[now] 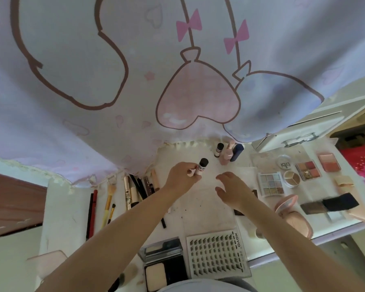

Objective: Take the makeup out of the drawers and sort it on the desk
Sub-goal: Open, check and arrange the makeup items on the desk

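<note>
My left hand (180,175) grips a small pink tube with a black cap (201,167), held above the white desk (198,207). To its right my right hand (232,189) hovers with relaxed fingers and holds nothing. Behind them stand three bottles: a matching black-capped tube (219,150), a pink bottle (227,154) and a dark blue one (236,152). Brushes and pencils (122,197) lie in a row on the left. Eyeshadow palettes (271,184) and blush compacts (328,162) are spread on the right.
A false-lash card (217,253) and an open powder compact (163,264) lie near the desk's front edge. A printed curtain (177,70) hangs over the back of the desk. Pink puffs (293,216) and a black-bristled brush (329,204) lie at the right.
</note>
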